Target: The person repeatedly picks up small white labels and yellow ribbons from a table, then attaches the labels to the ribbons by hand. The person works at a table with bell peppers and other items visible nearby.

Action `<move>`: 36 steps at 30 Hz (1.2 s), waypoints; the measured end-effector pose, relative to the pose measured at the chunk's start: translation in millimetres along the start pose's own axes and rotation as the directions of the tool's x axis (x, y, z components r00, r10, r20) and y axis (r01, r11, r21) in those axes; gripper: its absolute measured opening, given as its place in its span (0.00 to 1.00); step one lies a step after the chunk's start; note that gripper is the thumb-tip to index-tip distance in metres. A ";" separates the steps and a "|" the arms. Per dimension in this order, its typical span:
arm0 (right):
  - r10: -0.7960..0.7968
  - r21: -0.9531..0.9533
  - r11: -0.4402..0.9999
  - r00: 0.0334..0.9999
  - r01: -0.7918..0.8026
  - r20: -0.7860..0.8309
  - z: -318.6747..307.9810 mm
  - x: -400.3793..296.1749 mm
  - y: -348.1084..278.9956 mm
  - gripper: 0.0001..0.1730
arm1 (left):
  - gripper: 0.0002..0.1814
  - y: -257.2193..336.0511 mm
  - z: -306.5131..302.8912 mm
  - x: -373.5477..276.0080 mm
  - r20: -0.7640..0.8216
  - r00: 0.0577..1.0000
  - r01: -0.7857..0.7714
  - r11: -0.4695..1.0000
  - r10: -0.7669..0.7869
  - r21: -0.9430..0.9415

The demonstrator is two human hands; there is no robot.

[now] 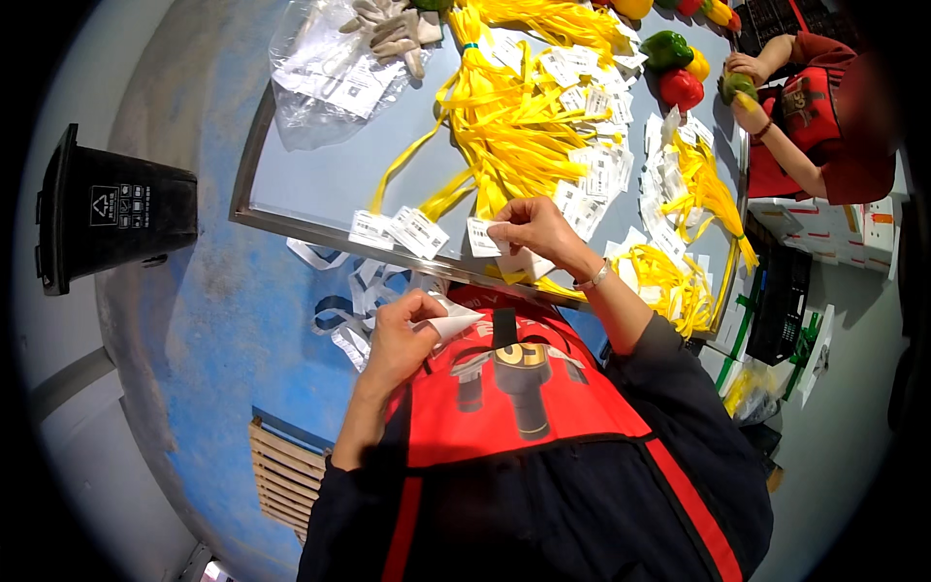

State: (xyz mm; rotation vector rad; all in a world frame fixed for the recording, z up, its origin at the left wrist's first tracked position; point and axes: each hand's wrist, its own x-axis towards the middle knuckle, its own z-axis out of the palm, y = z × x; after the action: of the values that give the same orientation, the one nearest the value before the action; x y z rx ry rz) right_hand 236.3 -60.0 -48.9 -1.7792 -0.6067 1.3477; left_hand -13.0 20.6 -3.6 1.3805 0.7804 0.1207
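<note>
In front of my red apron (582,407), my left hand (396,338) grips a folded sheet of white backing paper (457,320). My right hand (534,225) is over the table's near edge, thumb and forefinger pinching the edge of a white printed label (480,237) at the end of a yellow strap (489,193). Two more labelled strap ends, one with a label (418,231) and another with a label (372,229), lie left of it. Beyond them spreads a large bundle of yellow straps (502,131), tied with a green band, many bearing white labels.
On the metal-edged table (305,178) lie a plastic bag (320,73), work gloves (396,33), bell peppers (681,89) and further yellow straps (665,280). Across it a co-worker's hands (749,109) hold a pepper. White strips (353,313) hang below the edge. A black bin (120,207) stands left.
</note>
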 end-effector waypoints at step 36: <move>-0.129 0.364 0.930 0.976 0.057 0.177 42.8 -100.8 -10.1 0.11 | 0.04 2.3 26.7 -1.4 -0.131 0.984 -0.118 0.993 0.118 0.010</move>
State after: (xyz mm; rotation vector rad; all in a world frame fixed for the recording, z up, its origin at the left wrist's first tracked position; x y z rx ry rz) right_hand 164.9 -118.4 11.1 -1.3189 -0.5066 1.4742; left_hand 1.7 -1.8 -1.3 1.4312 0.8079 0.3066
